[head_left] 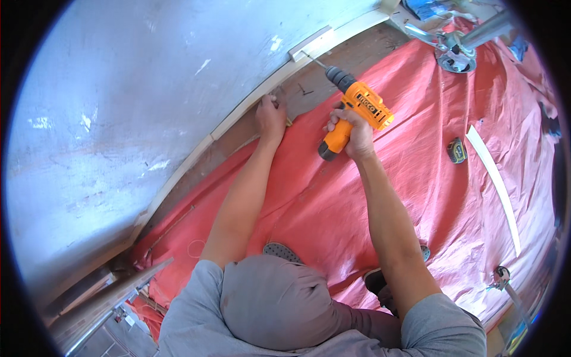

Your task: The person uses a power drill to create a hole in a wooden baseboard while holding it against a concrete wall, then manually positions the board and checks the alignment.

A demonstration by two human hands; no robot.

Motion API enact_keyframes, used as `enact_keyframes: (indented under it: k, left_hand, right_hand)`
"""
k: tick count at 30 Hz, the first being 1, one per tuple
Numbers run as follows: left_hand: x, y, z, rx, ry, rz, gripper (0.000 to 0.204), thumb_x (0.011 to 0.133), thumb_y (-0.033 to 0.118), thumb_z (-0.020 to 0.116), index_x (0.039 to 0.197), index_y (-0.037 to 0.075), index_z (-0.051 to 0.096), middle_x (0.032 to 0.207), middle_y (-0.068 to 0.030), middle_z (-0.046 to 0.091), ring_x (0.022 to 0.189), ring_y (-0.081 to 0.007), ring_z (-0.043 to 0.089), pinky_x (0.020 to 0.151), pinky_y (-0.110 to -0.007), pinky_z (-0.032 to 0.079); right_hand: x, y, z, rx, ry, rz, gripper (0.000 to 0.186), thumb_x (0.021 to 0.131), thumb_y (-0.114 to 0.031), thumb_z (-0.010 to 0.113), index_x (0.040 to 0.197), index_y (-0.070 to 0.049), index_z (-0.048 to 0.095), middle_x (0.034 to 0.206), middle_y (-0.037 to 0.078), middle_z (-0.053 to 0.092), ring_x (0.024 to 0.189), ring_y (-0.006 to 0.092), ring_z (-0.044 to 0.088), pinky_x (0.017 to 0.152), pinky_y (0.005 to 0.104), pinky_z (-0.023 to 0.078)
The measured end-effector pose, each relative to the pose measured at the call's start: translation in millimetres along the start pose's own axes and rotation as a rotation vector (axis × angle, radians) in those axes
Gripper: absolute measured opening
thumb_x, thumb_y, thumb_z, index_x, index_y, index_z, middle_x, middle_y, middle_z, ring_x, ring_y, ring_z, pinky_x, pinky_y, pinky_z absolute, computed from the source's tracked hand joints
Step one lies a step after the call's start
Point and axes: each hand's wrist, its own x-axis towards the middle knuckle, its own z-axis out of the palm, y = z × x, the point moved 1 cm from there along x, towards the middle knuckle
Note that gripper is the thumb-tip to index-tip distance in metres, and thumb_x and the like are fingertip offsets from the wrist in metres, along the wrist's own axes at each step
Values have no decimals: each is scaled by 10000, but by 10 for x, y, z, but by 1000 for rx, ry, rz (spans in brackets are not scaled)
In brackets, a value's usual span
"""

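My right hand [351, 128] is wrapped round an orange-and-black cordless drill [369, 104], which points up and left. Its long bit reaches a short pale piece [309, 44] on the pale trim strip [211, 138] along the base of the scuffed light wall [125, 77]; whether it touches is unclear. My left hand [270, 119] is beside that strip, lower and left of the drill, fingers curled, what they hold hidden. A thin light object [288, 123] shows just beside it, too small to name.
A wrinkled red sheet [416, 178] covers the floor, with a tape measure [457, 150] and loose white strip [496, 184] on it at right. Metal poles with wheeled bases [455, 56] stand upper right and lower right [501, 276]. Metal tubes [113, 303] lie lower left.
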Motion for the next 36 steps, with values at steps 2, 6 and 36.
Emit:
enact_keyframes:
  k: [2,6,36]
  left_hand:
    - [28,-56,8,11,8,-31,227,917,203,716,1068,34,704,980,-202,766,980,-414,732,869,-515,563]
    - [78,-75,17,36,15,-48,242,896,173,714,1090,29,710,967,-197,768,964,-409,738,871,-519,564]
    - [-45,229,-210,-1512,-455,-588,249,997,-24,658,1242,15,629,1215,-149,712,1190,-304,710,1118,-492,575]
  right_hand:
    - [-24,13,58,15,13,4,303,887,-79,647,1165,11,564,816,96,617,693,224,633,733,440,590]
    - [-32,29,75,31,15,10,305,887,-81,651,1162,17,567,816,97,620,691,224,638,728,437,594]
    - [-1039,464,-160,71,50,190,298,868,3,641,1162,7,593,852,106,632,686,231,641,679,403,570]
